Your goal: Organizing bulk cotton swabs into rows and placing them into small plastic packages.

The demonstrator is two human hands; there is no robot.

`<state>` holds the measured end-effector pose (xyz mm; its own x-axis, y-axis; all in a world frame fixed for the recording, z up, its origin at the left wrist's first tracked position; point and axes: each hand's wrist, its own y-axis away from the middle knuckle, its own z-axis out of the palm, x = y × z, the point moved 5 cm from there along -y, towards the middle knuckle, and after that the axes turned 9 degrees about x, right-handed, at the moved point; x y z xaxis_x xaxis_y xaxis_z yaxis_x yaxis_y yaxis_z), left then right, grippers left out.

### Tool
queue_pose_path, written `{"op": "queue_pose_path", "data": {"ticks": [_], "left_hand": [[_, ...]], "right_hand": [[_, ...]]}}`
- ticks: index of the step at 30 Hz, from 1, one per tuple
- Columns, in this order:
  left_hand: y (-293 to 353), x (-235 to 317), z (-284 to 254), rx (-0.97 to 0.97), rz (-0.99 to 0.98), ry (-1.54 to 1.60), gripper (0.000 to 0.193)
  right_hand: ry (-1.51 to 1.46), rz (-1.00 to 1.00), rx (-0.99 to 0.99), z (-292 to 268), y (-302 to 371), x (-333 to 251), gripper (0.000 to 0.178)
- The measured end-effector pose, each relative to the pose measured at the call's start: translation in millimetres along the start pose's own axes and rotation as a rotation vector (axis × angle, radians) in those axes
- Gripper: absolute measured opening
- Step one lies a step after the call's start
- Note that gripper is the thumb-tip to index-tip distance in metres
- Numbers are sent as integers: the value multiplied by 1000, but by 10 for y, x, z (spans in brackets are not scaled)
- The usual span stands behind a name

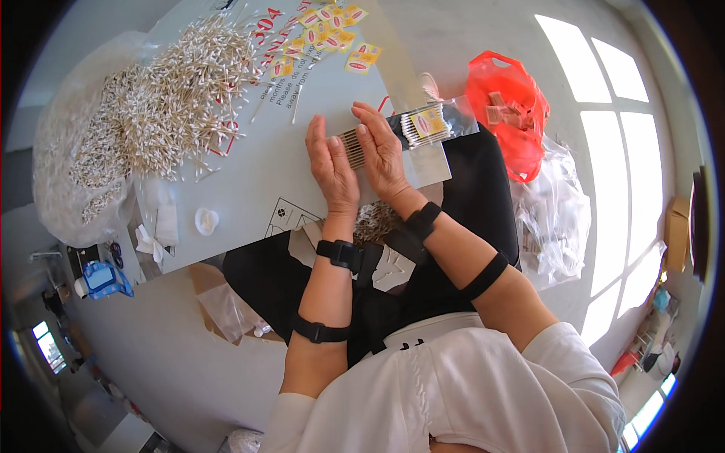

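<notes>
A row of cotton swabs (350,149) with brown sticks lies side by side on the table between my two hands. My left hand (332,167) stands on edge at the left end of the row, fingers stretched out. At the other end is my right hand (384,155), also with straight fingers, its palm side facing the swabs. Both hands touch the row; neither wraps around it. Just right of my right hand, a clear bag (461,115) holds white-tipped swabs and a yellow card (428,121). The palms and the tips of the row are hidden.
A large heap of loose swabs (181,98) spills from a plastic bag (57,166) at the left. Yellow cards (328,29) lie at the back. A small white dish (206,221) is near the front edge. A red bag (507,106) stands at the right.
</notes>
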<state>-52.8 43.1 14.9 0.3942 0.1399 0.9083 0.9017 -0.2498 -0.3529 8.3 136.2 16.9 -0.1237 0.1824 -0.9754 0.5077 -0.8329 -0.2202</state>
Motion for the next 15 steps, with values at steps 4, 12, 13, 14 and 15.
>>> {"op": "queue_pose_path", "data": {"ticks": [4,12,13,14,15], "left_hand": [[37,52,121,-19,19,-30,46],[78,125,324,-48,48,-40,45],[76,119,321,-64,38,-32,45],[72,116,299,-62,37,-32,45],[70,100,277,-88,7,11,47]], "right_hand": [[17,31,15,-96,-20,16,28],[90,-46,43,-277,-149,25,26],[90,-46,42,-297,-163,9,26],[81,-19,13,-330,-180,5,28],[71,8,-16,-374,-201,-1,30]]}}
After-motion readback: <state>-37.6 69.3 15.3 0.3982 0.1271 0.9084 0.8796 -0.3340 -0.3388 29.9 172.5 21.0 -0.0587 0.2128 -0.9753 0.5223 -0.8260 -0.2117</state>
